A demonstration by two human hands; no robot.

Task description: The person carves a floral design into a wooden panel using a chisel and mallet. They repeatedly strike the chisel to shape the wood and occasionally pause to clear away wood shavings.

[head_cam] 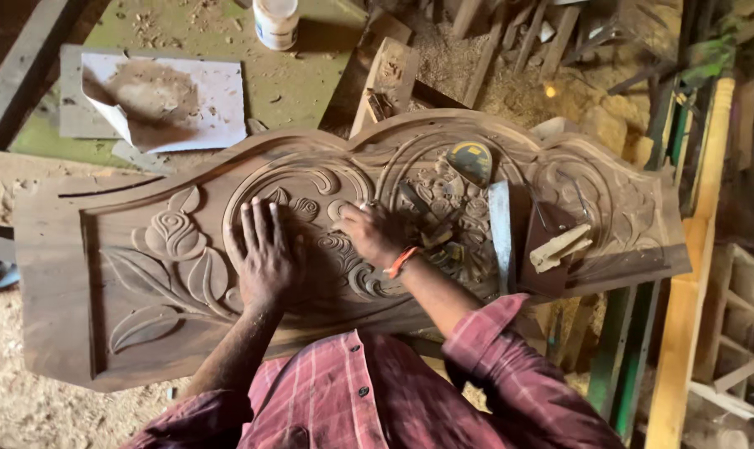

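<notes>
Bench [310, 83] w/ carved panel [144, 249], paper [194, 91], jar [275, 21].

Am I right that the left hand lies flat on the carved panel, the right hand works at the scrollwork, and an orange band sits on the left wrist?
Not quite. The head view shows the orange band on the right wrist. The left hand does lie flat on the carved panel, and the right hand is at the scrollwork.

Your white plastic jar [275, 22] sits just past the dusty paper sheet [177, 100], with sawdust [510, 83] piled well right of that jar.
</notes>
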